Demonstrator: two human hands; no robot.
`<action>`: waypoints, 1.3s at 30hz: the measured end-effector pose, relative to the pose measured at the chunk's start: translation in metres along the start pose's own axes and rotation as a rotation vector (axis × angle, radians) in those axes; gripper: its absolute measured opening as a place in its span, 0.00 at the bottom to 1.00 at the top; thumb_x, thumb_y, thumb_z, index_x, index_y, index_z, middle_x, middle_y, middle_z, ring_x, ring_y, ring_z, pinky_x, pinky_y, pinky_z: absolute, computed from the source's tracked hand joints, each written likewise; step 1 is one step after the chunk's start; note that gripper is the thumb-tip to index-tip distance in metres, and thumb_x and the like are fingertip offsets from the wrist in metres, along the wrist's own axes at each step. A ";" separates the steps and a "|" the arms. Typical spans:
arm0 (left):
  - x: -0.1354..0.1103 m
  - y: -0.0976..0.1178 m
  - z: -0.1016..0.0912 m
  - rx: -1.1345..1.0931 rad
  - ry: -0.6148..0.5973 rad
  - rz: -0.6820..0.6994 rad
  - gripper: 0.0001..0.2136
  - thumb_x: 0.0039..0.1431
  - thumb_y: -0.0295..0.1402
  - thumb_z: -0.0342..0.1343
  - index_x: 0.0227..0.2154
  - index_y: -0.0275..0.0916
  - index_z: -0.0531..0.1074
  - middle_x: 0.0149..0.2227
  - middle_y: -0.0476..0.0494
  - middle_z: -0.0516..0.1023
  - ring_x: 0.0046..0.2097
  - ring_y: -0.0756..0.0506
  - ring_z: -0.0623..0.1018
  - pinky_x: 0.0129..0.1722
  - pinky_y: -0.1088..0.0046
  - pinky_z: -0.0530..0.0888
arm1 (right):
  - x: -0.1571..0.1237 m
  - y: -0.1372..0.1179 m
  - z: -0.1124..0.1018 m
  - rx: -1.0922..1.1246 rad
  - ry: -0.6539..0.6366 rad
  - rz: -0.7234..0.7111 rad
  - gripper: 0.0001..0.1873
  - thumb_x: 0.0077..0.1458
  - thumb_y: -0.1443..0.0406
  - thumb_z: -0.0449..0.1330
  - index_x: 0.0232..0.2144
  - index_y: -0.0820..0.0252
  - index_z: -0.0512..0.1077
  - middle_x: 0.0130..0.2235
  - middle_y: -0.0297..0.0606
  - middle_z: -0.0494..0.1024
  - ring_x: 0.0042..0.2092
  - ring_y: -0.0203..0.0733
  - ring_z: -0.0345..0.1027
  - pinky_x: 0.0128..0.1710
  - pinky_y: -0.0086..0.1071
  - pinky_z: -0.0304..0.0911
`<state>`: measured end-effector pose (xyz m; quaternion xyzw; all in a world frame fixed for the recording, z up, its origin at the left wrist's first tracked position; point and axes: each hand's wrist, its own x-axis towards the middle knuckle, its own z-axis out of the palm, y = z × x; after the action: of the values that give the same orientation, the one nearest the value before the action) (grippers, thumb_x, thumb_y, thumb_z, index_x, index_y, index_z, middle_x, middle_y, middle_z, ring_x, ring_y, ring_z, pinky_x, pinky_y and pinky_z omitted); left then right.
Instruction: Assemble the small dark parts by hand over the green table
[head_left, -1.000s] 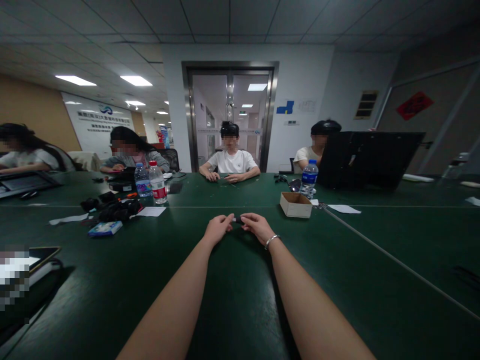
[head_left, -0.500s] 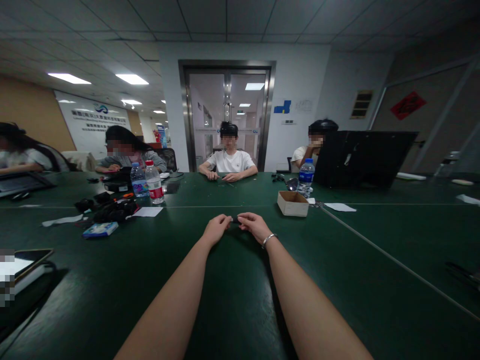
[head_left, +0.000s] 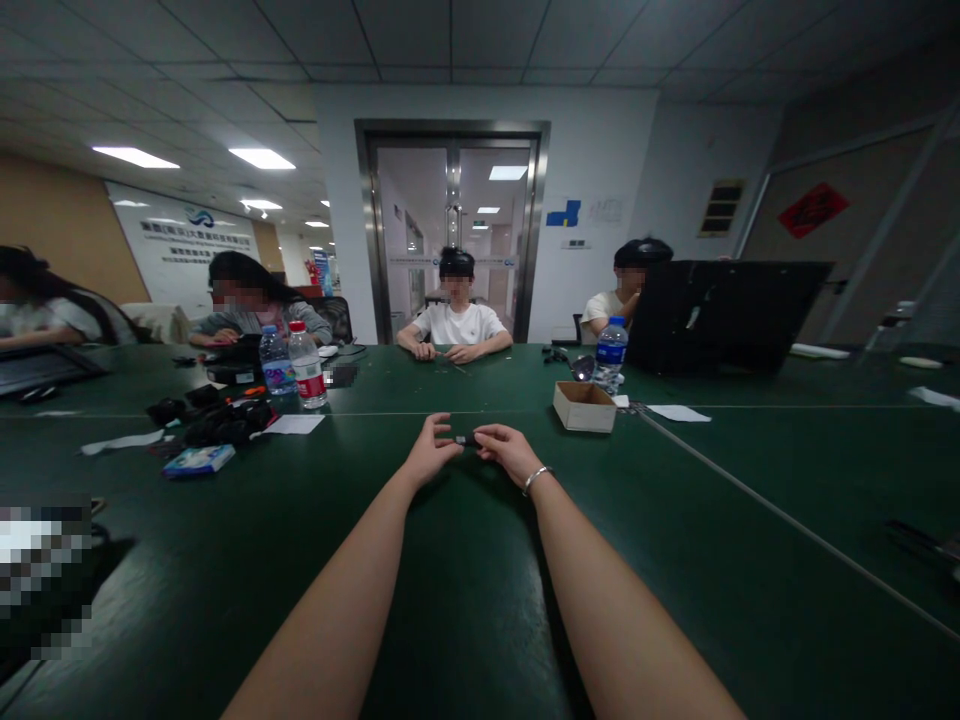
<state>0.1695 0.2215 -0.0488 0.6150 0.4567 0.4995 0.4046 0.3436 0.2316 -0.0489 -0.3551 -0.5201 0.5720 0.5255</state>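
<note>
Between the thumb and fingers of my right hand (head_left: 510,452) is a small black stick (head_left: 469,440) with a pale, metallic-looking end, like a USB stick. That end points left. My left hand (head_left: 431,455) is just beside it, index finger and thumb spread apart. Its fingertips are close to the pale end; whether the thumb touches it I cannot tell. Both hands are low over the green table (head_left: 472,560). A bracelet circles my right wrist.
An open cardboard box (head_left: 585,415) stands right of my hands, with a blue-capped water bottle (head_left: 611,355) behind. Two bottles (head_left: 307,370), black gear (head_left: 217,415) and a blue packet (head_left: 199,460) are on the left. A black monitor (head_left: 727,315) stands right. Several people sit around the table.
My left hand's fingers have come off the stick's left end and spread, uncovering its pale tip. My right hand keeps its hold in the same place.
</note>
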 end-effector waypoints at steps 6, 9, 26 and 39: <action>0.002 -0.003 0.000 0.055 -0.095 -0.021 0.18 0.48 0.46 0.53 0.33 0.34 0.68 0.29 0.42 0.73 0.29 0.49 0.71 0.29 0.74 0.67 | 0.001 0.000 0.000 -0.004 0.006 -0.001 0.13 0.39 0.69 0.67 0.31 0.67 0.72 0.27 0.37 0.73 0.24 0.30 0.66 0.22 0.20 0.63; 0.000 -0.002 -0.001 -0.009 -0.018 0.101 0.23 0.38 0.35 0.63 0.39 0.37 0.65 0.38 0.42 0.71 0.35 0.49 0.72 0.35 0.74 0.68 | 0.002 0.002 0.000 -0.008 0.003 -0.003 0.13 0.40 0.68 0.66 0.31 0.67 0.72 0.27 0.37 0.73 0.24 0.30 0.66 0.22 0.20 0.64; 0.000 0.001 -0.002 -0.001 0.011 0.132 0.21 0.41 0.27 0.58 0.43 0.38 0.66 0.39 0.42 0.71 0.38 0.48 0.72 0.38 0.71 0.68 | 0.000 -0.002 0.001 -0.019 0.003 0.020 0.10 0.42 0.70 0.66 0.31 0.67 0.72 0.27 0.37 0.73 0.24 0.31 0.67 0.22 0.20 0.64; -0.001 0.007 0.002 0.013 0.016 -0.004 0.22 0.51 0.43 0.51 0.46 0.36 0.63 0.20 0.51 0.68 0.20 0.54 0.64 0.21 0.79 0.62 | -0.001 -0.002 0.002 -0.038 -0.033 0.020 0.12 0.41 0.69 0.66 0.31 0.66 0.72 0.30 0.38 0.74 0.25 0.31 0.67 0.23 0.21 0.64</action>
<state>0.1727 0.2185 -0.0424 0.6125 0.4644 0.5007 0.3981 0.3429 0.2297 -0.0466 -0.3604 -0.5360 0.5731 0.5043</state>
